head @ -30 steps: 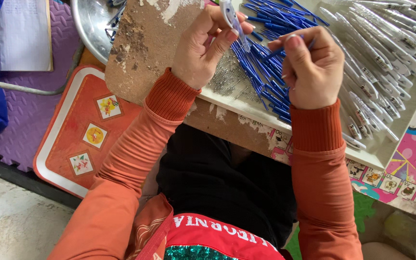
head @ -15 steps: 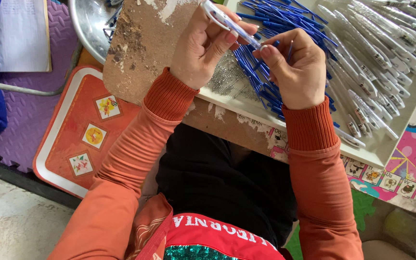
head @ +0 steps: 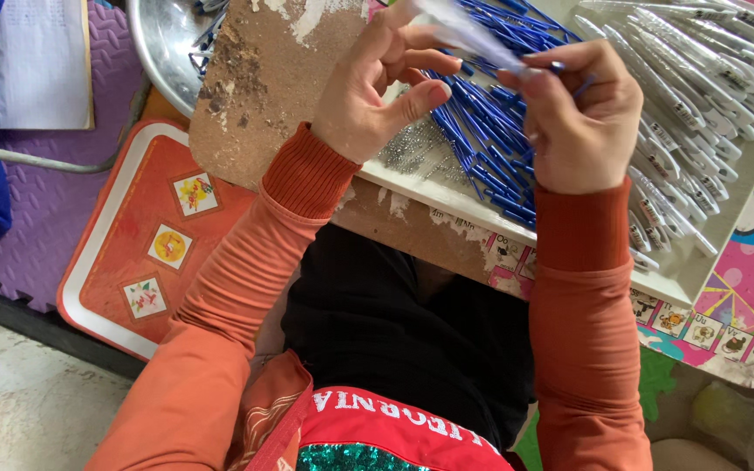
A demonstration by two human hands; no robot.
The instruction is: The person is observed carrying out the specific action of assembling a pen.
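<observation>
Both of my hands hold one pale pen barrel (head: 469, 35) above a worn wooden board (head: 263, 78). My left hand (head: 377, 87) grips its upper end between fingers and thumb. My right hand (head: 582, 113) pinches the lower end, where a blue refill shows. Under my hands lies a heap of blue pen refills (head: 490, 148). A small pile of tiny metal springs (head: 416, 153) sits beside the refills. To the right, several white pen barrels (head: 700, 96) lie in a row.
A metal bowl (head: 163, 52) stands at the board's far left corner. An orange tray (head: 150, 235) with small pictures lies on the floor at left, on purple foam mats (head: 37, 201). A colourful play mat (head: 743, 296) is at right.
My hands have lifted and drawn together on the pen barrel. The right hand now closes on its lower end; a second ago it was apart from it.
</observation>
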